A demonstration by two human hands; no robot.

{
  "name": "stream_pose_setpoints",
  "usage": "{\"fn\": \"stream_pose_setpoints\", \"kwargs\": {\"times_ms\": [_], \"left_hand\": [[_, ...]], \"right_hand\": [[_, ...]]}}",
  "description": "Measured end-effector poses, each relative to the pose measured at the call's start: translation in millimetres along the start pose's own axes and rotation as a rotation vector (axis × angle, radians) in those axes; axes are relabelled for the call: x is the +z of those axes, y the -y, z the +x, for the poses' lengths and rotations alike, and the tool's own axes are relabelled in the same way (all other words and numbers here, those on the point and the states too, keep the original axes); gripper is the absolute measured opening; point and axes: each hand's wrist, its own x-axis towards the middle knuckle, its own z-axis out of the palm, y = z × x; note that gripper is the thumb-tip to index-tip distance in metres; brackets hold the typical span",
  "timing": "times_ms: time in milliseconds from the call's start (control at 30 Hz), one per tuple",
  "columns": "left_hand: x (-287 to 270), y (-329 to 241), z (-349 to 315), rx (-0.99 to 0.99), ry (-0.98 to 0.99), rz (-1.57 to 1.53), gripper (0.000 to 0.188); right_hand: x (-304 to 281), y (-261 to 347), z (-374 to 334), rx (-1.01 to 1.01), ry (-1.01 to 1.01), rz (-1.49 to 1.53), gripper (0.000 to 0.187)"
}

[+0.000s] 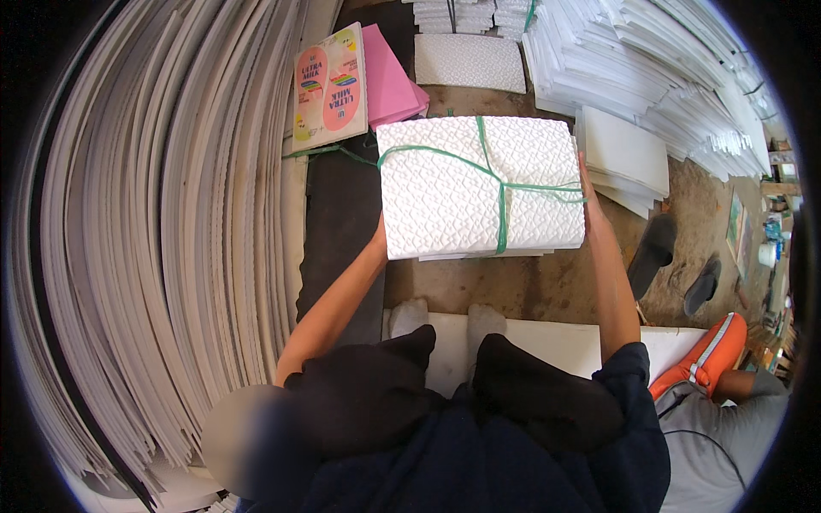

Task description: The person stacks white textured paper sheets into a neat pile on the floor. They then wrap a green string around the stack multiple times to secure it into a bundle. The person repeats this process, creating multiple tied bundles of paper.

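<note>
A thick bundle of white embossed sheets point(453, 197), tied crosswise with green plastic twine point(502, 209), is held up in front of me over the floor. At the bundle's right edge, my right hand point(589, 192) is closed along the side, its fingers partly showing. My left hand point(381, 231) grips the left side; only the wrist end shows, and the bundle hides its fingers. The edges of plainer white sheets stick out beneath the near side of the bundle.
Tall stacks of sheets point(162, 214) fill the left. A printed carton sheet point(331, 90) lies by pink sheets point(392, 81). White piles point(624, 158) stand at the right, near dark slippers point(653, 252). Another embossed bundle point(470, 62) lies ahead. A person in grey point(718, 445) sits at the lower right.
</note>
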Motion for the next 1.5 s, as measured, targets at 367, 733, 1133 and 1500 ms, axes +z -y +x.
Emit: {"fn": "stream_pose_setpoints", "kwargs": {"times_ms": [367,733,1133,1500], "left_hand": [[-3,8,-15,0.023,-0.013,0.199,0.063],[69,-71,-56,0.422,-0.134,0.777,0.081],[89,-39,-53,0.361,-0.132,0.714,0.062],[75,-25,-58,0.388,-0.199,0.724,0.063]], "right_hand": [[13,-6,-19,0.009,-0.054,0.026,0.081],[-8,39,-42,-0.641,-0.035,-0.614,0.06],[14,11,-55,-0.343,-0.067,-0.382,0.075],[3,17,-39,-0.399,-0.066,-0.42,0.076]]}}
